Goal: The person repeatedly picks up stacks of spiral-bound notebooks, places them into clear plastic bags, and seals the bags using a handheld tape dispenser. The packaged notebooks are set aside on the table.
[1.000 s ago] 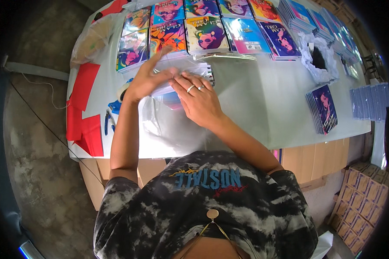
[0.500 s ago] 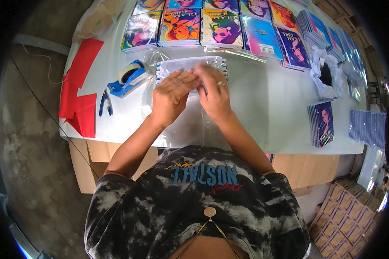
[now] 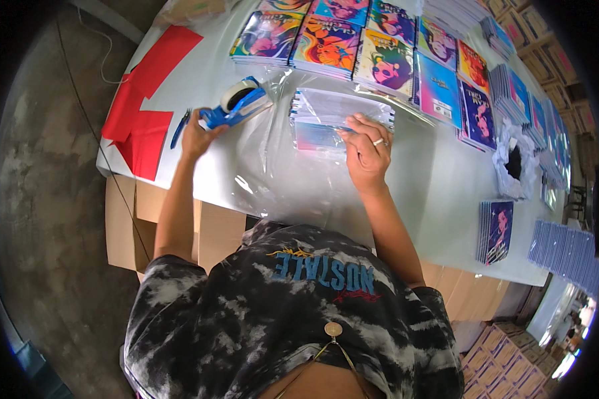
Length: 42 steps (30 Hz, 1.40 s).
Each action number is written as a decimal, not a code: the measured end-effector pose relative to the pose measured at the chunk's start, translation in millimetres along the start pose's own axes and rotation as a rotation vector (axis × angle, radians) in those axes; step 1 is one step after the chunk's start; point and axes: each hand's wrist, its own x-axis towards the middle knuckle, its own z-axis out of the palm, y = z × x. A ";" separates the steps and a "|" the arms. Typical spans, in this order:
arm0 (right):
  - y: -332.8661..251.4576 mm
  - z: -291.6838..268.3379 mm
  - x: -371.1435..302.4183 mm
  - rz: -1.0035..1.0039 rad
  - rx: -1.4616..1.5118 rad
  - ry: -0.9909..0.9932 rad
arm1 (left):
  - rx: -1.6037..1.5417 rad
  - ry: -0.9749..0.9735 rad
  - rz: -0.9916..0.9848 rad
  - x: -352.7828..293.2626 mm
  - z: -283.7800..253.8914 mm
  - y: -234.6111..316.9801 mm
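White table [image 3: 439, 193] (concrete floor [image 3: 40, 219] beneath).

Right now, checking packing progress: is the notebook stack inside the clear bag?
Inside: clear plastic bag covers the notebook stack; right hand presses its flap.

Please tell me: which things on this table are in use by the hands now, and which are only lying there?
In use:
- blue tape dispenser, gripped by the left hand
- clear bag of notebooks, pressed by the right hand

Lying about:
- red paper sheets
- blue pen
- rows of colourful notebooks
- small notebook stack
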 end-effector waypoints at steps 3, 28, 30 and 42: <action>-1.0 -1.1 -0.4 0.003 -0.001 -0.015 | 0.057 0.247 -0.127 -49.4 18.3 29.6; -2.1 2.3 -2.0 -0.022 0.009 -0.026 | 0.170 0.478 -0.191 -81.6 -12.8 -53.2; -0.1 0.4 -0.1 -0.010 0.003 -0.024 | -0.171 0.761 -0.351 -61.1 -21.1 -12.0; -5.9 -15.0 -3.5 0.060 -0.007 -0.260 | -0.939 -0.290 -0.257 -126.1 66.0 230.8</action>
